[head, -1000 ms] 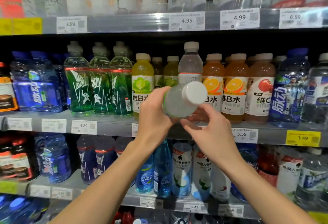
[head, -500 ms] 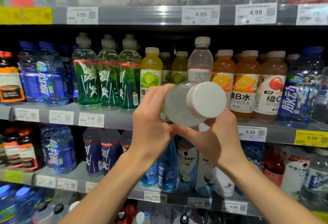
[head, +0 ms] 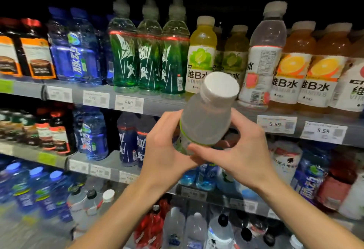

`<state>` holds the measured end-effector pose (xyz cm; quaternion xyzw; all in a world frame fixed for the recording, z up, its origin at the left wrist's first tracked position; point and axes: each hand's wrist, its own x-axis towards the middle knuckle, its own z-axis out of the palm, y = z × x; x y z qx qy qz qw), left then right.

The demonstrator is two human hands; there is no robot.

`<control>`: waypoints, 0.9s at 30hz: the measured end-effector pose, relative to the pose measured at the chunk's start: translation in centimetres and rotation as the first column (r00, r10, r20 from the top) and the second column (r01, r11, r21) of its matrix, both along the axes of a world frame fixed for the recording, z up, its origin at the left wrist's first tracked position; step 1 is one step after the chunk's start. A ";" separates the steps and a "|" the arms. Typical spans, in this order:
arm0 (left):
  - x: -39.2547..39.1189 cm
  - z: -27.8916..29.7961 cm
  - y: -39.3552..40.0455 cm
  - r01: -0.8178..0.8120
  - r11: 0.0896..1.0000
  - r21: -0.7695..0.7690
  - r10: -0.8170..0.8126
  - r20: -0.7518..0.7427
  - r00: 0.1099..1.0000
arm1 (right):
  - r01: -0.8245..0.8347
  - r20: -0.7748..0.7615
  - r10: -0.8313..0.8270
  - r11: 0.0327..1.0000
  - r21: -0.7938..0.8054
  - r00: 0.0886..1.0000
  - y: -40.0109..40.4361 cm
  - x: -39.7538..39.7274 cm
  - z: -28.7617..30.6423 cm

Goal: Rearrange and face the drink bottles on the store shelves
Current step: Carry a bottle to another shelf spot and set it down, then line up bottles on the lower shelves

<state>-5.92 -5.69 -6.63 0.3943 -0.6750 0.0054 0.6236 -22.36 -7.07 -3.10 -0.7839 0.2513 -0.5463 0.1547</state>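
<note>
A cloudy clear bottle [head: 206, 118] with a white cap and a green-edged label is tilted, cap pointing up toward me, in front of the middle shelf. My left hand [head: 165, 146] grips its lower body from the left. My right hand [head: 238, 150] holds it from the right and below, fingers curled under the label. On the middle shelf [head: 157, 106] behind stand three green bottles [head: 147, 51], yellow lime bottles [head: 201, 51], one clear bottle with a pink fruit label [head: 264, 55] and orange bottles [head: 295, 67].
Blue bottles [head: 78, 45] and dark coffee bottles [head: 29, 51] fill the middle shelf's left end. The lower shelf [head: 94, 166] carries more blue and dark bottles. Bottle tops [head: 108, 195] crowd the bottom level. Price tags [head: 129, 103] line the shelf edges.
The view has dropped and moved closer to the shelves. The bottle in both hands has tipped more upright, and both hands have sunk below the middle shelf's edge.
</note>
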 end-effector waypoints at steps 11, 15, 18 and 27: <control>5.7 -6.0 1.5 0.193 0.919 0.343 -0.163 -0.116 0.980 | -0.103 -0.045 0.113 0.978 0.182 0.993 -0.5 4.7 -4.8; 8.1 -8.2 1.5 0.219 0.883 0.415 -0.160 -0.171 0.972 | -0.147 -0.051 0.165 0.956 0.253 0.985 -1.0 6.8 -6.8; 10.3 -8.9 1.4 0.189 0.869 0.458 -0.116 -0.183 0.976 | -0.177 -0.043 0.202 0.926 0.333 0.978 -1.5 8.3 -8.0; 15.6 -13.2 1.8 0.073 0.815 0.576 0.010 -0.139 0.990 | -0.221 -0.147 0.344 0.822 0.525 0.927 -2.8 13.3 -12.4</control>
